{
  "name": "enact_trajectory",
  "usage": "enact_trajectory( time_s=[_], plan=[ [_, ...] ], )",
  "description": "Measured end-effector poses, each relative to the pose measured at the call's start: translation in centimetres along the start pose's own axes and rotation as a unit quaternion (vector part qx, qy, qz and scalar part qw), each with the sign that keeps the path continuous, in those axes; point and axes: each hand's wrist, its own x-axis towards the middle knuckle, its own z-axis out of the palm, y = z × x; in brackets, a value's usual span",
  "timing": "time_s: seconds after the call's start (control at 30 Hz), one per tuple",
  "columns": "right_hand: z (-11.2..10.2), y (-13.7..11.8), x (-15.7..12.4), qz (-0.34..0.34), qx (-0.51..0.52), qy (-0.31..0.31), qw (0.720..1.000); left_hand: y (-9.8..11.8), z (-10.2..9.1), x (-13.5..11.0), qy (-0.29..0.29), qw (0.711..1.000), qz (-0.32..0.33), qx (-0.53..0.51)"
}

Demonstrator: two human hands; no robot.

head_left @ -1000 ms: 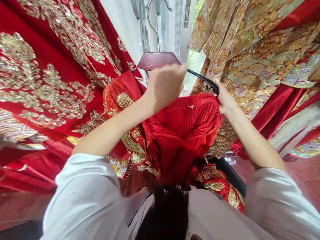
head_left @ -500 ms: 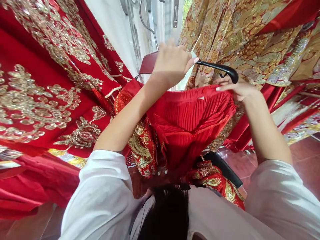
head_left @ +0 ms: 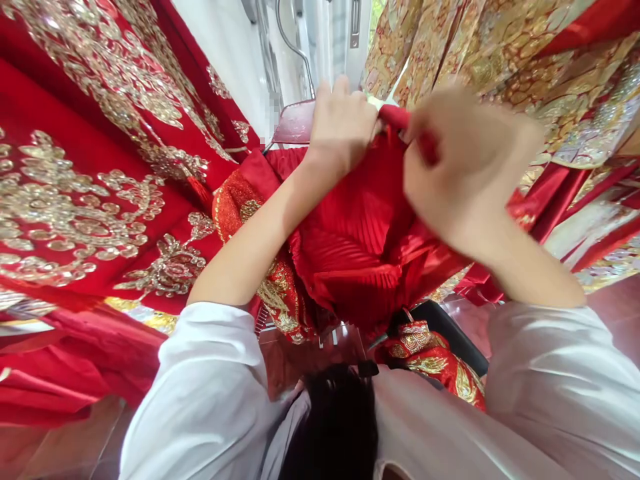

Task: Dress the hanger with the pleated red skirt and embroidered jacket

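A red pleated garment (head_left: 357, 233) with gold embroidery hangs in front of me from a dark red hanger (head_left: 296, 123) with a metal hook (head_left: 293, 50). My left hand (head_left: 340, 127) is closed around the hanger's middle, over the garment's top edge. My right hand (head_left: 463, 167), blurred by motion, is closed on the red fabric beside the left hand. The hanger's right arm is hidden under the cloth and my right hand.
Red robes with gold embroidery (head_left: 90, 180) hang at the left. Gold-patterned robes (head_left: 525, 67) hang at the right. A window frame (head_left: 355, 33) stands behind. Another embroidered piece lies on a black seat (head_left: 450, 337) below, above a red tiled floor (head_left: 615, 307).
My right hand has moved up and left, from the hanger's black right tip to beside my left hand, pulling red fabric over that arm. The left hand kept its hold on the hanger.
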Motion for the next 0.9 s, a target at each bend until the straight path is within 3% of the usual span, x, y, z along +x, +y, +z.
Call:
enact_trajectory(
  time_s=[0.13, 0.2, 0.27, 0.33, 0.43, 0.53, 0.6, 0.67, 0.8, 0.9],
  plan=[
    [5.6, -2.6, -4.6, -0.145, -0.067, -0.077, 0.984, -0.1, -0.2, -0.2, -0.005, 0.999, 0.018, 0.038],
    [8.0, -2.8, -4.7, -0.195, -0.073, -0.115, 0.971, -0.7, -0.6, -0.8, -0.014, 0.998, 0.053, 0.041],
    [8.9, -2.5, -4.0, -0.202, -0.059, -0.156, 0.965, -1.8, -1.5, -2.1, -0.002, 0.995, 0.099, 0.005],
    [8.4, -2.0, -2.7, -0.173, -0.006, -0.166, 0.971, -3.5, -3.0, -4.3, 0.059, 0.992, 0.106, -0.044],
    [6.3, -1.0, 0.2, -0.123, 0.129, -0.059, 0.982, -7.0, -5.6, -8.6, 0.153, 0.988, 0.005, -0.035],
    [4.8, -0.7, 4.1, -0.154, 0.237, 0.038, 0.959, -10.6, -6.9, -12.1, 0.053, 0.992, -0.113, -0.016],
    [4.8, -1.3, 6.8, -0.193, 0.268, 0.007, 0.944, -12.4, -6.6, -13.4, -0.047, 0.988, -0.143, -0.045],
    [5.4, -2.2, 8.7, -0.204, 0.303, -0.056, 0.929, -13.5, -5.7, -13.9, -0.089, 0.983, -0.136, -0.080],
    [6.4, -3.2, 10.2, -0.209, 0.416, -0.129, 0.875, -13.7, -4.3, -13.9, -0.037, 0.986, -0.134, -0.087],
    [6.5, -2.9, 10.2, -0.214, 0.442, -0.135, 0.860, -13.6, -4.1, -13.8, -0.016, 0.982, -0.162, -0.091]
  ],
)
